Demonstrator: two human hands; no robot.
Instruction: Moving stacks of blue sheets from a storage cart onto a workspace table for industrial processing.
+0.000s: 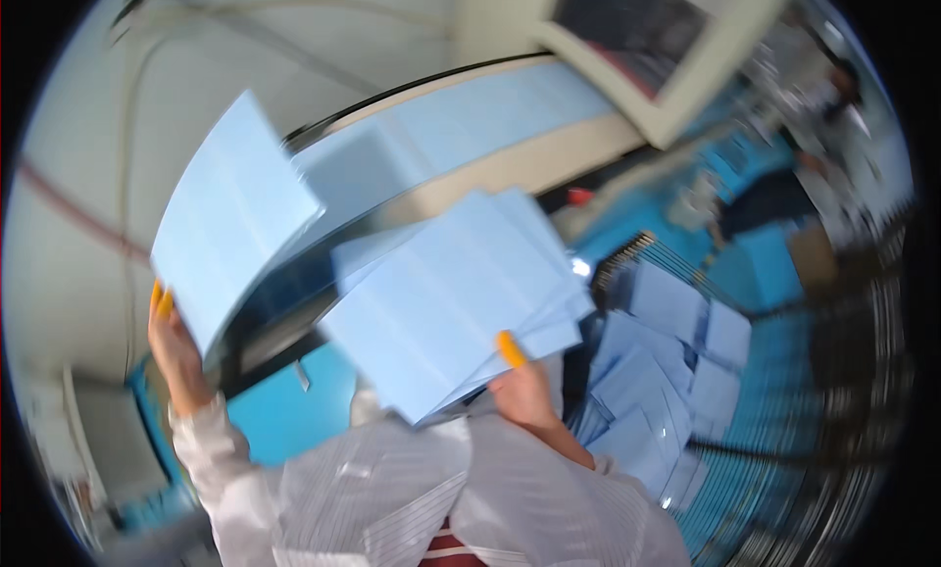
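Note:
My left hand (178,359), with orange finger covers, is raised at the left and grips the lower corner of a thin light-blue sheet (223,219). The sheet stands tilted and bows slightly; whether it is one or more I cannot tell. In front of my body, my right hand (525,394) is closed on the near right edge of a fanned stack of light-blue sheets (446,307). An orange-covered thumb lies on top of that stack, and its other fingers are hidden underneath. The stack overlaps the near side of a conveyor (470,185).
Similar pale-blue pieces lie along the conveyor, which leads to a cream machine (627,126) with a dark window. To my right, a wire rack (642,248) stands beside loose piles of light-blue sheets (637,391). Another person (833,106) is blurred at the far right.

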